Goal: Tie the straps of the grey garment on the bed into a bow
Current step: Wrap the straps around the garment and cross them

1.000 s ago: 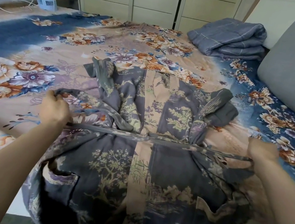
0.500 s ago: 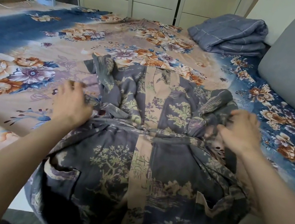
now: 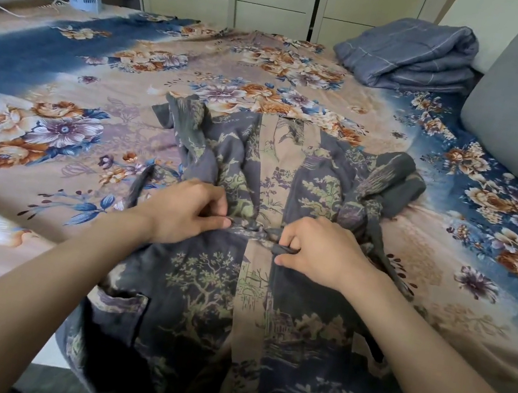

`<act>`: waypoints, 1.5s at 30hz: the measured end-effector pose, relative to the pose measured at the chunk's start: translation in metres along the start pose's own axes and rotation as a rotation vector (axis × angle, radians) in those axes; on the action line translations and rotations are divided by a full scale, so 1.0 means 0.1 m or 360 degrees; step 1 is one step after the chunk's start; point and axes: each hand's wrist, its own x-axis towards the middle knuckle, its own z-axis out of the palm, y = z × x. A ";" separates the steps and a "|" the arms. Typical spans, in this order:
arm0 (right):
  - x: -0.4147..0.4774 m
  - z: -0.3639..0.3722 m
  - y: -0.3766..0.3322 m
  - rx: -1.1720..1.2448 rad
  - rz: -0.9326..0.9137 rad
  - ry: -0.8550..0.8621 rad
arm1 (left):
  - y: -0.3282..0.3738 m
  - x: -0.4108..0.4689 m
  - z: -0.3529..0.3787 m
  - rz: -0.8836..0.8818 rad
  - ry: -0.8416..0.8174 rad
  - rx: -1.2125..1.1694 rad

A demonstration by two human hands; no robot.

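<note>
Both hands — left (image 3: 187, 209), right (image 3: 317, 250) — pinching straps (image 3: 254, 226) at the garment's (image 3: 202, 276) waist

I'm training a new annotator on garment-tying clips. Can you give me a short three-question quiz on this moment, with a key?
1. True or false: both hands, the left hand and the right hand, are at the knot in the straps at the waist of the grey printed garment.
2. What lies at the far right of the floral bedspread? A) folded blue-grey quilt B) a pillow C) a towel
3. Fill in: the loose strap end on the left lies on the ______.

Key: 1 true; 2 A, the folded blue-grey quilt; 3 bedspread.
</note>
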 end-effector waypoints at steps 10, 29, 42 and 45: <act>0.04 -0.20 0.40 0.0553 -0.0046 0.0055 | -0.11 0.02 0.05 -0.0245 0.0390 -0.0135; -0.11 -0.15 1.06 0.0169 0.0552 0.0131 | -0.34 -0.08 0.06 -0.0949 0.0181 0.0350; 0.06 -0.11 0.38 0.0216 0.0736 0.0520 | 0.10 0.18 0.25 -0.0956 0.0243 0.0131; 0.06 -0.11 0.28 0.0230 0.0675 0.0420 | 0.12 0.23 0.29 -0.1099 0.0255 -0.0008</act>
